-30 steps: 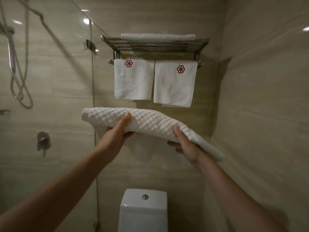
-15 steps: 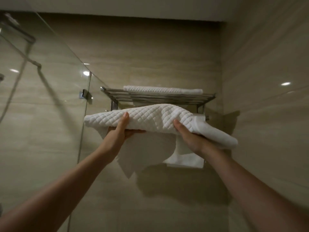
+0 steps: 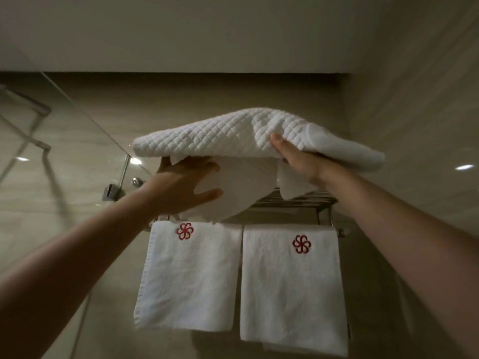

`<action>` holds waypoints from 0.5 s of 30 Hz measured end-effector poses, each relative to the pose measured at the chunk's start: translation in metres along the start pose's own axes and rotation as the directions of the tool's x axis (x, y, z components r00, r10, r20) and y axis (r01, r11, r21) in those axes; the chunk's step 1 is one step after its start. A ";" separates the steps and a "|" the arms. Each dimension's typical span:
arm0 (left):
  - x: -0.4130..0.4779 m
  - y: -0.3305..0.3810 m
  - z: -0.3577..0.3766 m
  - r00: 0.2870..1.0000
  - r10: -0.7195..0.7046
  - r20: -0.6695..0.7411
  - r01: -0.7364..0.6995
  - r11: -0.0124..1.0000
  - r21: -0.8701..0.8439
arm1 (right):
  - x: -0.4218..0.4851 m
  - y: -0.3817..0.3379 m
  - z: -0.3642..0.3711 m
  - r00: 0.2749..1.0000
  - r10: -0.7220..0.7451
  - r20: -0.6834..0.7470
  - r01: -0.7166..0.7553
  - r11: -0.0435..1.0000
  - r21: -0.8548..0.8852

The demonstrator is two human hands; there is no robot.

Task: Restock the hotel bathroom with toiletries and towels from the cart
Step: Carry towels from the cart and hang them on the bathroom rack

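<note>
A folded white quilted towel [image 3: 233, 136] is held up above the metal wall rack [image 3: 298, 200]. My left hand [image 3: 186, 185] lies flat under its left part, fingers spread, touching the loose fold that hangs beneath. My right hand [image 3: 298, 159] grips the towel's right part, thumb on top and fingers underneath. The towel hides most of the rack's shelf and whatever lies on it.
Two white hand towels with red flower logos [image 3: 189, 275] [image 3: 293, 283] hang from the rack's bar. A glass shower screen [image 3: 64, 156] with a metal hinge [image 3: 110, 193] stands on the left. A tiled wall closes the right side, and the ceiling is close above.
Both hands have lifted the quilted towel from below the rack to above it. My left hand has shifted from gripping its edge to lying flat underneath.
</note>
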State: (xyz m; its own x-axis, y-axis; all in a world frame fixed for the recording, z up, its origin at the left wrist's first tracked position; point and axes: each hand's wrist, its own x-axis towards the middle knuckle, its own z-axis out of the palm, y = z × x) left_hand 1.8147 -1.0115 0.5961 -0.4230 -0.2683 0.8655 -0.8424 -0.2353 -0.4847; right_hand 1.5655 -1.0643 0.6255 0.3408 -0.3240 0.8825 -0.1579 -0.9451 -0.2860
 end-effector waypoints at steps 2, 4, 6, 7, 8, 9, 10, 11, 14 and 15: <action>0.028 -0.004 0.009 0.999 -0.006 0.043 -0.001 0.988 0.156 | 0.027 0.000 -0.009 0.998 -0.051 -0.035 0.051 0.999 -0.012; 0.055 -0.008 0.018 0.996 -0.060 0.061 0.043 0.968 0.248 | 0.054 0.004 -0.019 0.992 -0.111 -0.055 0.110 0.994 -0.027; 0.076 -0.014 0.024 0.995 -0.093 0.032 0.077 0.936 0.344 | 0.076 0.010 -0.030 0.984 -0.163 -0.065 0.159 0.985 -0.061; 0.085 -0.017 0.028 0.992 -0.120 0.034 0.097 0.914 0.395 | 0.085 0.013 -0.034 0.980 -0.183 -0.073 0.177 0.981 -0.083; 0.094 -0.021 0.031 0.987 -0.157 0.045 0.123 0.893 0.432 | 0.092 0.017 -0.037 0.977 -0.198 -0.078 0.189 0.976 -0.103; 0.103 -0.024 0.036 0.977 -0.203 0.063 0.152 0.874 0.461 | 0.099 0.023 -0.039 0.975 -0.206 -0.084 0.195 0.973 -0.124; 0.111 -0.025 0.041 0.966 -0.245 0.080 0.177 0.857 0.484 | 0.106 0.030 -0.040 0.973 -0.217 -0.085 0.203 0.968 -0.145; 0.118 -0.024 0.046 0.957 -0.277 0.091 0.198 0.846 0.495 | 0.112 0.037 -0.040 0.970 -0.226 -0.088 0.209 0.964 -0.164; 0.132 -0.022 0.071 0.926 -0.351 0.141 0.242 0.837 0.491 | 0.123 0.060 -0.031 0.971 -0.224 -0.082 0.206 0.960 -0.190; 0.134 -0.023 0.082 0.914 -0.368 0.171 0.248 0.840 0.482 | 0.126 0.069 -0.027 0.977 -0.200 -0.079 0.182 0.965 -0.191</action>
State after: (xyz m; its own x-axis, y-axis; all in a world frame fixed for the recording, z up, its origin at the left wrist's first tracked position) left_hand 1.8044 -1.1187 0.7130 -0.0197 -0.3188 0.9476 -0.6519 -0.7145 -0.2540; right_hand 1.5731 -1.1693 0.7273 0.2915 -0.1240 0.9485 -0.2671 -0.9627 -0.0438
